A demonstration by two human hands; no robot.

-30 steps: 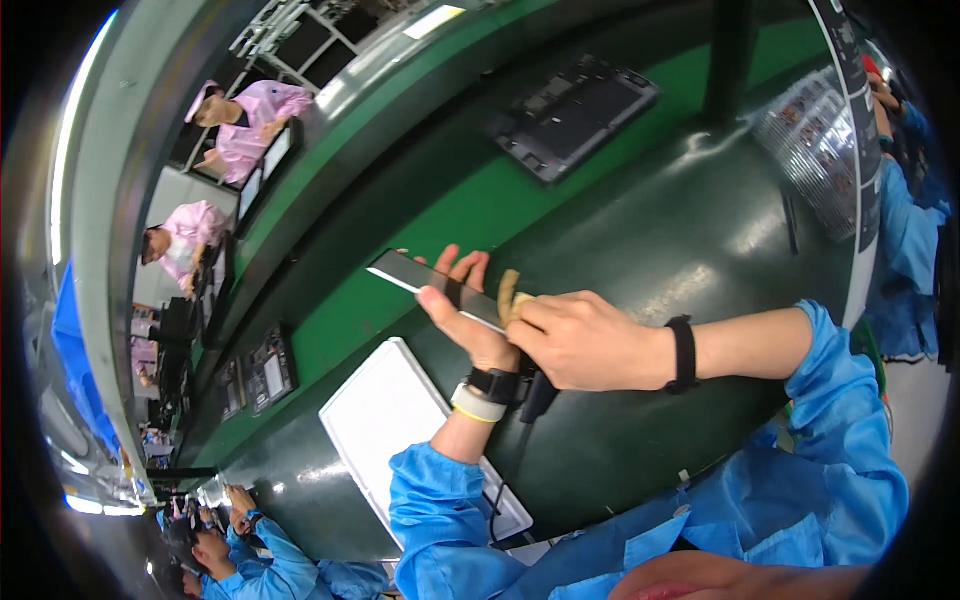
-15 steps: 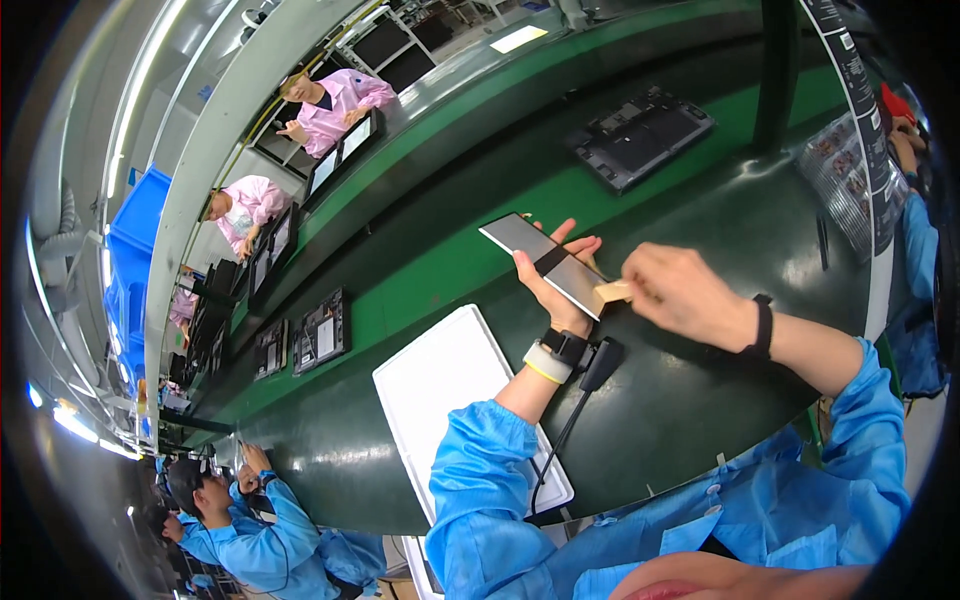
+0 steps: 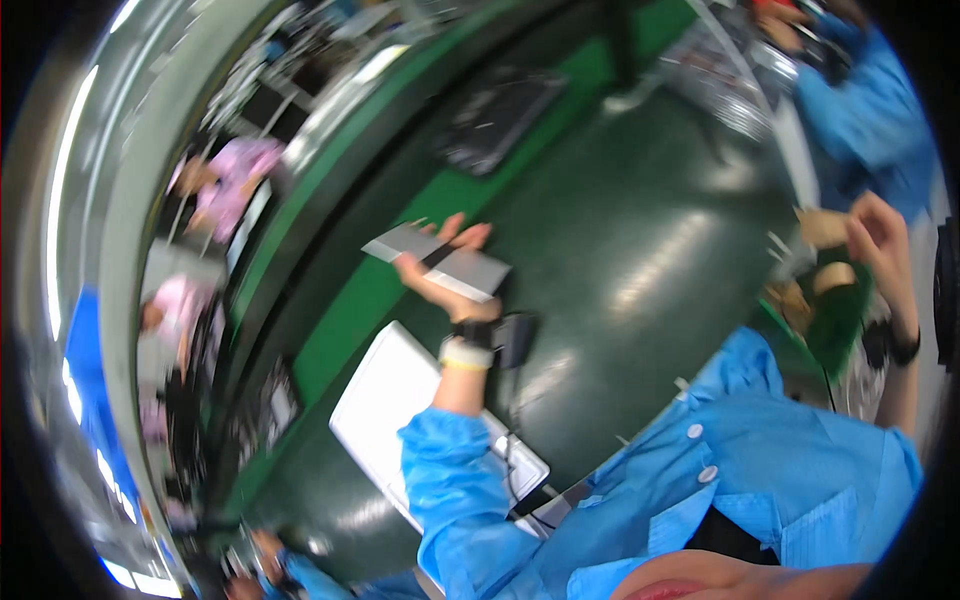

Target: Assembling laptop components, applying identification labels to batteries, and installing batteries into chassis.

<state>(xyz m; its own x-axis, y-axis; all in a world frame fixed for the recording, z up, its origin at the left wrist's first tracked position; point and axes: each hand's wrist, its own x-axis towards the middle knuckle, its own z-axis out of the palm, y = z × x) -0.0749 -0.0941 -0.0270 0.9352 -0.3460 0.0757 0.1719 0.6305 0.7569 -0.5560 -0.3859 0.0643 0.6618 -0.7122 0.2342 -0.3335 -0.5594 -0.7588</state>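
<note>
My left hand (image 3: 450, 280) supports a flat silver-grey panel (image 3: 477, 274) with a black band across its middle, thumb over the near edge and fingertips showing beyond the far one. Far to the right, my right hand (image 3: 878, 245) pinches a tan piece of paper-like material (image 3: 824, 228). It hangs above a green bin (image 3: 845, 325) at the bench's right edge, where other tan scraps lie. Motion blurs the scene. A strap with a black clip and cord (image 3: 514, 340) is on my left wrist.
A white tray (image 3: 375, 385) lies left of my left forearm. An open laptop base (image 3: 500, 120) rests on the green strip beyond. Clear plastic packaging (image 3: 715, 80) sits at the far right, near a co-worker's blue sleeve (image 3: 850, 110). Co-workers in pink (image 3: 235, 180) are at the left.
My right hand has left the panel's corner and swung right to the green bin, carrying the tan piece. The view has turned right; the left hand still holds the panel.
</note>
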